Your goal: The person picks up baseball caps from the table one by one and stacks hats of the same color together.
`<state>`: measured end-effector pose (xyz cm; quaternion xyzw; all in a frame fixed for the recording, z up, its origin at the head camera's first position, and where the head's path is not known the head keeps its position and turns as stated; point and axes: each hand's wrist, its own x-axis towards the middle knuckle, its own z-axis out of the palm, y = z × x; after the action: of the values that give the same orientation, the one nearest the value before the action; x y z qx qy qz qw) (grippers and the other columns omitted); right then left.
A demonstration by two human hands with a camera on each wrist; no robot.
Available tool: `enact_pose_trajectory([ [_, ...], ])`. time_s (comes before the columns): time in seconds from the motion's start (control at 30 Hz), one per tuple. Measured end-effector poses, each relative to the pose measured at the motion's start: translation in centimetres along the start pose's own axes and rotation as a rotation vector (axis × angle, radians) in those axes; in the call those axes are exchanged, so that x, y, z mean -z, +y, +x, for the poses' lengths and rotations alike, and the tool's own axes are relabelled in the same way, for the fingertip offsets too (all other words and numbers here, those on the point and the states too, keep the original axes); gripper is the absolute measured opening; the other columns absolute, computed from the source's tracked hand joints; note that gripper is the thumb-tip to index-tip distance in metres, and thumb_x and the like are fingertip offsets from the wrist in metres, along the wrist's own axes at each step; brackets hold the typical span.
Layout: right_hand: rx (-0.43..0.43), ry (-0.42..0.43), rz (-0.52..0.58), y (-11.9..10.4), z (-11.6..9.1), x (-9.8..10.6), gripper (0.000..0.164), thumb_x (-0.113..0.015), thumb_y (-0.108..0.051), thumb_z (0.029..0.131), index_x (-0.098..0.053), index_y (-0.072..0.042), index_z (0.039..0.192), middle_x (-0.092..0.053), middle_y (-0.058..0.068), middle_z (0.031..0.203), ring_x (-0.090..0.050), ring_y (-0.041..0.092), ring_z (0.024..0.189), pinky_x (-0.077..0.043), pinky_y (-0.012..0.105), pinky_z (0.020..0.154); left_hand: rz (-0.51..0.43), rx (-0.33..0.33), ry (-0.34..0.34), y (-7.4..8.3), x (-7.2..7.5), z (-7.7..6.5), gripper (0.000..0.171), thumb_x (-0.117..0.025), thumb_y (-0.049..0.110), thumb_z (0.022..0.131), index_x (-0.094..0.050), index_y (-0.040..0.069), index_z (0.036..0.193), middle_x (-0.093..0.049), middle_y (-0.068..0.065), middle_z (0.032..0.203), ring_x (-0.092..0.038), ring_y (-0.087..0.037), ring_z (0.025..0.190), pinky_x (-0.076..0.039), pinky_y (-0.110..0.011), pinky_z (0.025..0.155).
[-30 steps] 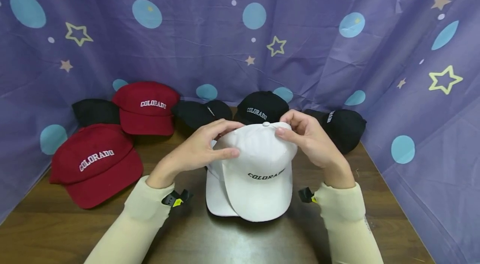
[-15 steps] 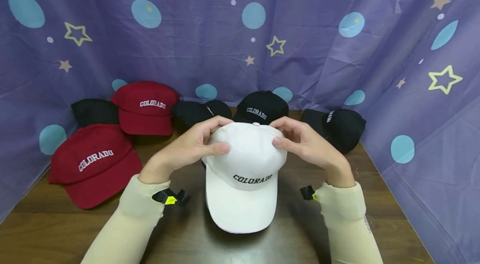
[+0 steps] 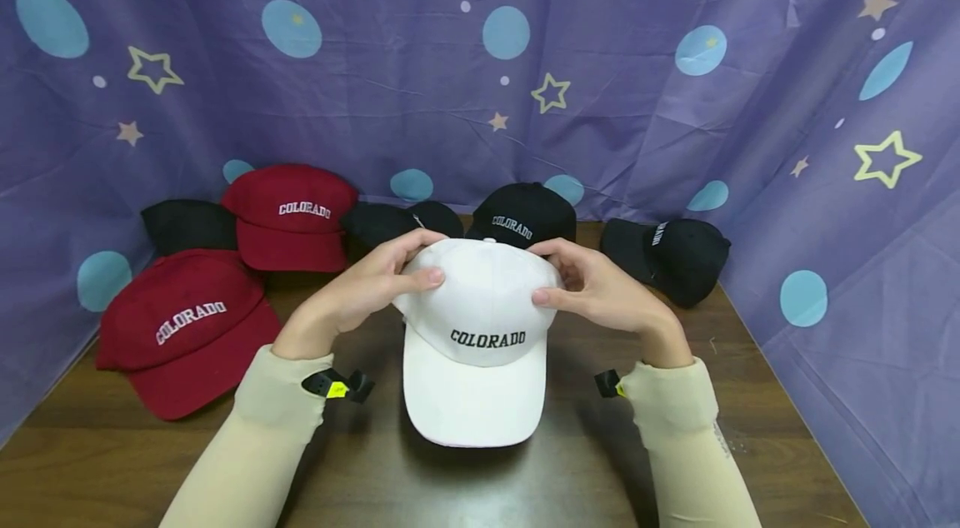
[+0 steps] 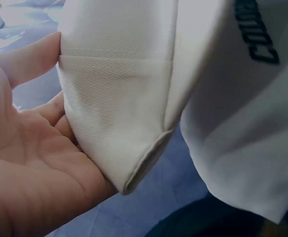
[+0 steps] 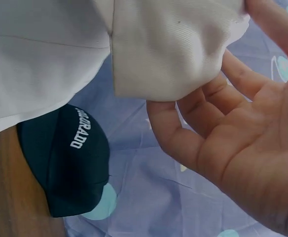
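Both hands hold a white baseball cap (image 3: 487, 395) by the two sides of its crown, brim toward me, dark COLORADO lettering in front. My left hand (image 3: 367, 291) grips the left side, thumb on the front panel and fingers behind. On the opposite side my right hand (image 3: 603, 291) does the same. In the left wrist view, the cap's white side panel (image 4: 114, 94) lies between thumb and fingers. The right wrist view has the fingers (image 5: 176, 138) curled under the lower edge of the crown (image 5: 163, 49). The second white cap from earlier is hidden behind this one.
Two red caps (image 3: 296, 211) stand on the left of the wooden table (image 3: 757, 436). Several black caps line the back, including a lettered one (image 3: 525, 211) behind the white cap and another (image 3: 686, 261) at the right. A purple patterned curtain (image 3: 420, 37) surrounds the table.
The front white cap has moved left and straightened over the other white cap, whose brim earlier showed at the left. Both hands have shifted left with it, keeping their grip.
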<state>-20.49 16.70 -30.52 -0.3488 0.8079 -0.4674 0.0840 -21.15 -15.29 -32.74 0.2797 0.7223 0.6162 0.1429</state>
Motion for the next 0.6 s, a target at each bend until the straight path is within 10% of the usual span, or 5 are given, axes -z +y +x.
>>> enact_pose_trajectory([
  [0.6, -0.138, 0.046, -0.02, 4.7, 1.4, -1.2, 0.023, -0.063, -0.032, 0.094, -0.059, -0.02, 0.114, -0.061, 0.006, 0.084, -0.056, 0.021, 0.078, -0.049, 0.04, 0.065, 0.15, 0.11, -0.036, -2.9, 0.2, 0.7, 0.034, -0.061, 0.025, 0.094, -0.05, 0.018, 0.126, -0.051, -0.012, 0.115, -0.052, -0.029, 0.104, -0.054, -0.043, 0.077],
])
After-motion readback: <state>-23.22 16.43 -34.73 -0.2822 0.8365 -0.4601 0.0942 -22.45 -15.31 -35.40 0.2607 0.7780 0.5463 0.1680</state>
